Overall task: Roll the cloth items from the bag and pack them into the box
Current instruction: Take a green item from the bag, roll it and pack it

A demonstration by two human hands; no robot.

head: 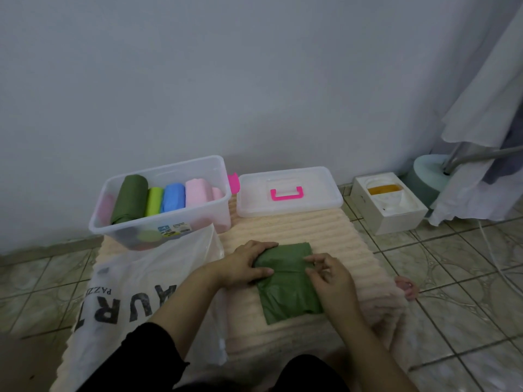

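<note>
A folded green cloth [288, 290] lies on the cream ribbed mat [334, 239] in front of me. My left hand [249, 264] grips its far left part, where the cloth bunches into a roll. My right hand [329, 274] pinches the cloth's right edge. The clear plastic box [209, 171] stands at the back left and holds several rolled cloths: dark green [130, 198], lime [154, 205], blue [174, 198] and pink [198, 192]. A white plastic bag [127, 287] with dark lettering lies flat on the left, in front of the box.
The box's clear lid [288, 210] with a pink handle lies behind the mat by the wall. A white carton [393, 219] sits on the tiled floor at the right, beside a round stand base [427, 176] and hanging white fabric [486, 114].
</note>
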